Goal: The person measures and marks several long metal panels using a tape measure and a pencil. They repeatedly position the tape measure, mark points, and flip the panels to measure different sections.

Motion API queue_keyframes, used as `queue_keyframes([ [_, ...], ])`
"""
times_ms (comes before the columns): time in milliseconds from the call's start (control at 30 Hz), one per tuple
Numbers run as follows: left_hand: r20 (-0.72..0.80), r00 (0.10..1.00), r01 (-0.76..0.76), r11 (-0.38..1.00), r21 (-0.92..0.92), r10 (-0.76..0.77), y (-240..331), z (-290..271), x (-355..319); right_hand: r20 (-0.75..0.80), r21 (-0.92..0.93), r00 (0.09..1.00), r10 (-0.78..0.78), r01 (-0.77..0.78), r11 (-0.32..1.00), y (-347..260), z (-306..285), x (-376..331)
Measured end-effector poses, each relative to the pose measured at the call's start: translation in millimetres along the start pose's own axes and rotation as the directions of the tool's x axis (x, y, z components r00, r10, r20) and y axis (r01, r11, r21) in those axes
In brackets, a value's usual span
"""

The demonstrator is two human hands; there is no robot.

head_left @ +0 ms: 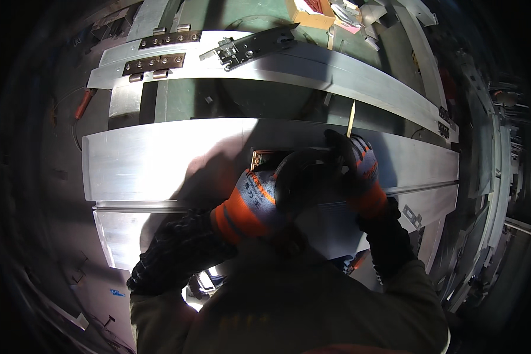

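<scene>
A wide silvery metal panel (165,153) lies crosswise before me, and both my gloved hands are over it. My right hand (363,165), in a grey, orange and black glove, is closed with a thin pale pencil-like stick (351,118) pointing up and away out of it. My left hand (259,197), in a matching glove, is beside a small rectangular opening with a copper-coloured edge (257,160). Its fingers reach toward the right hand. Deep shadow hides them and anything between the hands.
Beyond the panel runs another metal strip (289,71), carrying dark hinges (153,64) and a metal latch-like mechanism (248,50). A cardboard box (312,16) stands at the back. A red-handled tool (85,103) with a cord lies at left. Long metal profiles (489,206) line the right.
</scene>
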State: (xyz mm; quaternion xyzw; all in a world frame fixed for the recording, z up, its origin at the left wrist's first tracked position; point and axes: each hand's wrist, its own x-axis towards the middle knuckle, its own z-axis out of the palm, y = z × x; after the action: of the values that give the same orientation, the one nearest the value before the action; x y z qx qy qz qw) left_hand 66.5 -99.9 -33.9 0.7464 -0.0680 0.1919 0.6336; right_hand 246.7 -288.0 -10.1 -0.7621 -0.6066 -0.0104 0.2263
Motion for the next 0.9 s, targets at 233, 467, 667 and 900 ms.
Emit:
queue_keyframes([
  [233, 0.308, 0.904, 0.233, 0.946, 0.226, -0.296, 85.8, -15.3, -20.9, -0.123, -0.084, 0.97, 0.21, -0.221, 0.972, -1.8, -61.2, -90.2],
  [467, -0.155, 0.93, 0.353, 0.692, 0.63, -0.333, 81.2, -56.0, -97.1, -0.598, 0.19, 0.494, 0.631, -0.678, 0.711, 23.6, -111.9, -264.9],
  [667, 0.054, 0.996, -0.008, 0.564, 0.826, -0.065, 70.4, -43.1, -90.6, -0.745, 0.635, -0.115, 0.657, -0.425, 0.646, 76.3, -121.7, -478.6],
  [900, -0.013, 0.981, 0.111, 0.503, 0.857, -0.194, -3.4, -44.9, -161.1, -0.629, 0.618, -0.573, 0.526, -0.778, -0.109, 68.0, 24.8, -637.1],
])
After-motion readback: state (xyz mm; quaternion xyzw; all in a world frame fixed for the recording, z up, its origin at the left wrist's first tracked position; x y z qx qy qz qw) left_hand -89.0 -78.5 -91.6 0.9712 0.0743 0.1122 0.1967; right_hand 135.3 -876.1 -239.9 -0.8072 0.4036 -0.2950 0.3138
